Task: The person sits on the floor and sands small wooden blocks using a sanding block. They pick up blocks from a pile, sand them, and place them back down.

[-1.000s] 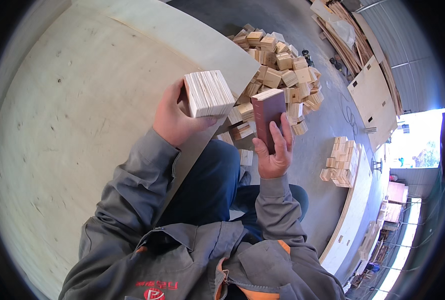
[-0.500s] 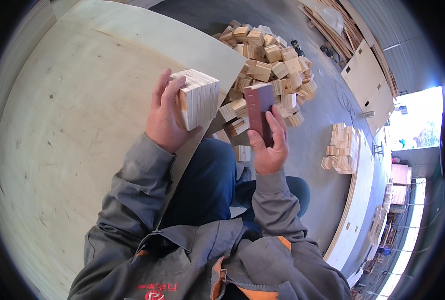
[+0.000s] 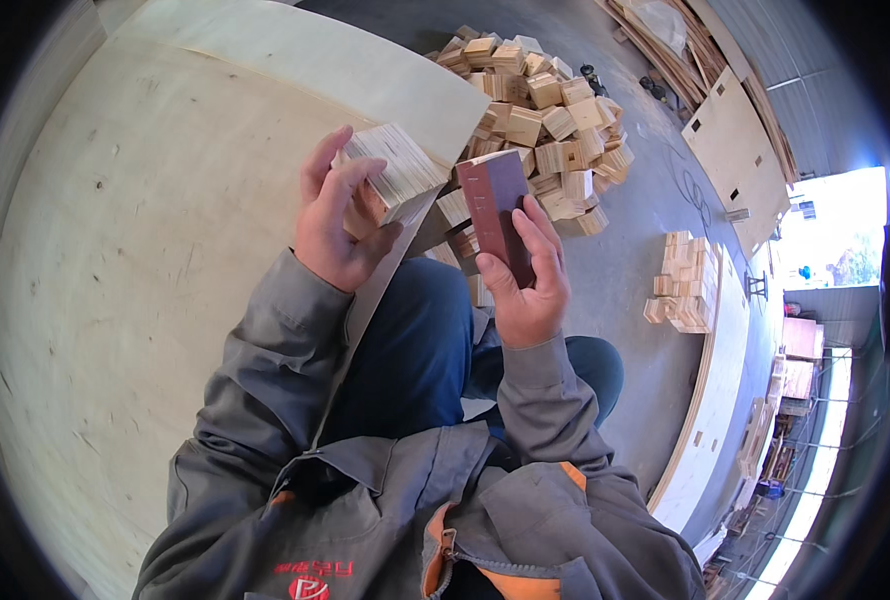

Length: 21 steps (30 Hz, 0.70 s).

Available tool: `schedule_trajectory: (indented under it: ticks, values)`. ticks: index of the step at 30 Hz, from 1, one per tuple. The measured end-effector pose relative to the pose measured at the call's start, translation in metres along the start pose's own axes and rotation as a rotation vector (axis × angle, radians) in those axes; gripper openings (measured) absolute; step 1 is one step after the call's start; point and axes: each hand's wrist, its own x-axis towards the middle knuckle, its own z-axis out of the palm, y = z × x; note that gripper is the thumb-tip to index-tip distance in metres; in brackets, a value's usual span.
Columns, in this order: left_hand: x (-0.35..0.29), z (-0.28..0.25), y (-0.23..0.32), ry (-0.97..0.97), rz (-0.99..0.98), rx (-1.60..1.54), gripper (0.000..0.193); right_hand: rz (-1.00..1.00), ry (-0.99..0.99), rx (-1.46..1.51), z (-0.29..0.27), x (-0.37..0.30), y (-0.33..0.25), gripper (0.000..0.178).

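My left hand grips a pale plywood block with layered edges, held tilted above the edge of the big plywood sheet. In my right hand is a reddish-brown sanding block, held upright between thumb and fingers. The two pieces are close together but apart, with a narrow gap between them. My left fingers cover part of the plywood block's near end.
A large plywood sheet fills the left side. Beyond my knees a heap of wooden blocks lies on the grey floor. A smaller block stack and long plywood panels stand to the right.
The plywood block has turned in my left hand, so its layered face tilts over. My right hand has moved slightly left, bringing the sanding block nearer to it.
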Motion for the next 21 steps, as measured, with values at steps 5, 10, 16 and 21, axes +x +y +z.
schedule_trajectory:
  ticks: [5, 10, 16, 21]
  values:
    - [-0.009, 0.015, -0.007, 0.06, -0.151, -0.326, 0.12, -0.081, -0.045, -0.074, 0.004, -0.002, -0.016, 0.057]
    - [-0.016, 0.027, -0.02, 0.087, -0.26, -0.58, 0.136, -0.222, -0.085, -0.229, 0.004, -0.005, -0.02, 0.056]
    - [-0.019, 0.027, -0.015, 0.128, -0.443, -0.719, 0.132, -0.352, -0.161, -0.343, 0.012, -0.004, -0.041, 0.056]
    - [-0.013, 0.024, -0.014, 0.077, -0.422, -0.722, 0.11, -0.383, -0.181, -0.427, 0.032, 0.01, -0.042, 0.053]
